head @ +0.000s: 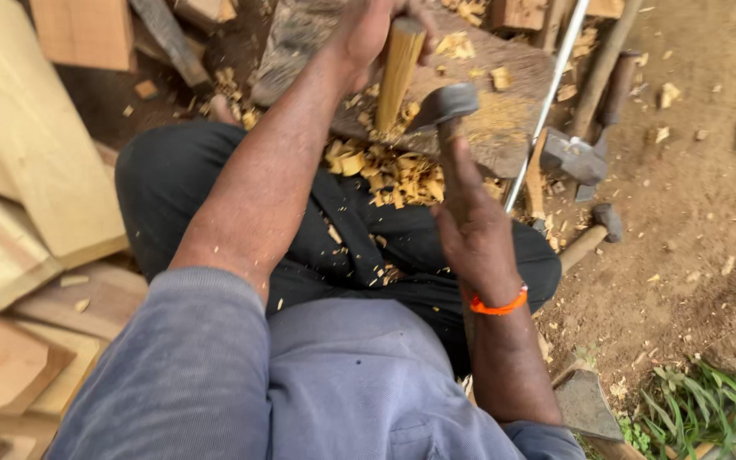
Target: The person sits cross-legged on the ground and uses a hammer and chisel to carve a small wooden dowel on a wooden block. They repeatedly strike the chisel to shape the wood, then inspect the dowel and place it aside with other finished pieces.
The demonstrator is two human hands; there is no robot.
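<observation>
Seated person, dark trousers, grey shirt; view straight down over the lap.

Left hand [368, 30] at 12 o'clock, fingers wrapped tight around the top of a pale wooden stick [399, 72]. Stick stands near upright, leaning slightly, its lower end resting on a worn chopping block [504, 128] just beyond the knees.

Right hand [470, 226] at centre, closed on the handle of a hatchet [446, 104]; orange band on that wrist. The grey metal head sits just to the 3 o'clock side of the stick's lower end, close to it; contact cannot be judged.

Heap of yellow wood chips [389, 170] lies at the foot of the stick, spilling from block onto the lap, between the two hands.

Stack of pale planks [36, 170] from 8 to 11 o'clock. A thin metal rod [547, 94] runs diagonally at 1 o'clock. Beside it on the bare dirt at 2 to 3 o'clock, a hammer [574, 158] and a second smaller hammer [594, 230] with wooden handle. Grass tuft [700, 409] at 5 o'clock.

No packages, labels or signs show.
</observation>
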